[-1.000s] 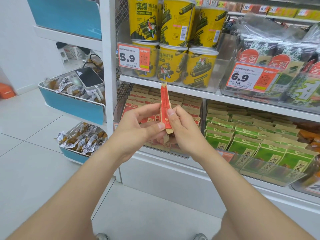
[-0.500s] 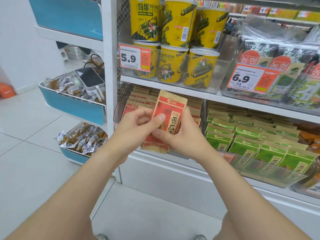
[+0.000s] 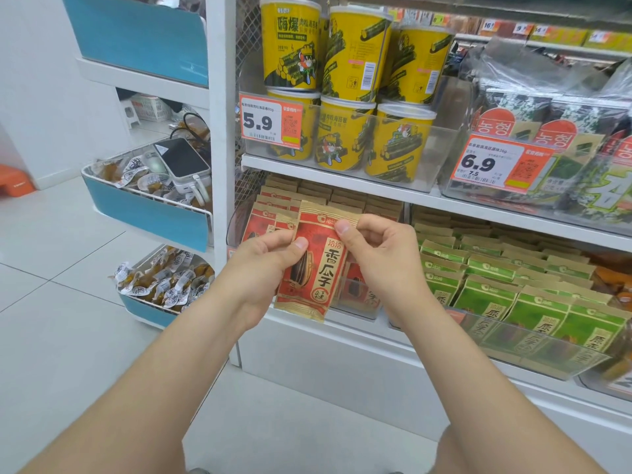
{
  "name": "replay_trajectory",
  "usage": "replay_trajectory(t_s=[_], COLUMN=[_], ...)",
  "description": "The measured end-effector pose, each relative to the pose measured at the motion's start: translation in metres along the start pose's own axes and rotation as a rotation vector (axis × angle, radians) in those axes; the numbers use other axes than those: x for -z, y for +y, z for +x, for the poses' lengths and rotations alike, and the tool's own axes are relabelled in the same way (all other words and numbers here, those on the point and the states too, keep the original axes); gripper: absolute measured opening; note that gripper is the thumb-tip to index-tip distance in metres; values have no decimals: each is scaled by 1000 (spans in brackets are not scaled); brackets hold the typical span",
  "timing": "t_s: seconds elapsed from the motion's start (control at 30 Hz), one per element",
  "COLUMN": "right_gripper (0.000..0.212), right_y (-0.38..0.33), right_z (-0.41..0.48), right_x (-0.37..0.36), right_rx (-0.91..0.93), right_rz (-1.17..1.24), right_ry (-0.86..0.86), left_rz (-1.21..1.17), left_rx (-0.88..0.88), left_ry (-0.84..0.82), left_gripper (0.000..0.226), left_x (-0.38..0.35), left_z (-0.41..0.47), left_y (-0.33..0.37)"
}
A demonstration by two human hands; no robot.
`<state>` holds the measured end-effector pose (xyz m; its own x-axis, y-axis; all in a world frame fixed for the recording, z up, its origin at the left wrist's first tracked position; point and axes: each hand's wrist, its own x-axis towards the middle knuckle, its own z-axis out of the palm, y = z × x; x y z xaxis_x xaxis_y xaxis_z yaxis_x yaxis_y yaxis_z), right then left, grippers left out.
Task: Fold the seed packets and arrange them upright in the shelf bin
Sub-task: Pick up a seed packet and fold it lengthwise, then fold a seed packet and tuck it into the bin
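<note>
A red and tan seed packet [image 3: 316, 265] hangs front-face toward me in front of the lower shelf. My left hand [image 3: 265, 265] pinches its left edge with thumb on the front. My right hand [image 3: 379, 254] pinches its upper right edge near the top flap. Behind it, a clear shelf bin [image 3: 371, 311] holds rows of matching red packets [image 3: 266, 222] standing upright with folded tan tops.
Green seed packets [image 3: 492, 292] fill the clear bin to the right. Yellow seaweed-roll tubs [image 3: 345, 131] and seaweed bags [image 3: 561, 155] sit on the shelf above. At left, a blue rack [image 3: 147, 210] carries wrapped snacks and a power bank. White tiled floor lies below.
The packet turned from edge-on to face me, then rose slightly. My right hand shifted from the packet's lower side to its upper right edge.
</note>
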<state>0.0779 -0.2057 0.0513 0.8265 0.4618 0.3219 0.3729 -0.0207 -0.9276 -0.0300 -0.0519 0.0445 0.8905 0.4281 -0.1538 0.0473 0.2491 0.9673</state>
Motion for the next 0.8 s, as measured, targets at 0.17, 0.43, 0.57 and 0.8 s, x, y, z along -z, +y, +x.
replay_trajectory(t_s=[0.17, 0.43, 0.57, 0.8], right_gripper=[23, 27, 18, 16], right_y=[1, 7, 11, 41], right_z=[1, 21, 31, 63], right_x=[-9, -58, -89, -125], right_rx=[-4, 222, 311, 438], right_rz=[-112, -268, -321, -702], right_ry=[-122, 202, 95, -19], left_rz=[101, 856, 1115, 1341], left_rx=[-103, -171, -201, -358], left_ry=[54, 513, 409, 169], left_gripper=[21, 21, 27, 16], left_x=[11, 68, 74, 66], left_z=[7, 45, 52, 59], left_y=[4, -5, -14, -26])
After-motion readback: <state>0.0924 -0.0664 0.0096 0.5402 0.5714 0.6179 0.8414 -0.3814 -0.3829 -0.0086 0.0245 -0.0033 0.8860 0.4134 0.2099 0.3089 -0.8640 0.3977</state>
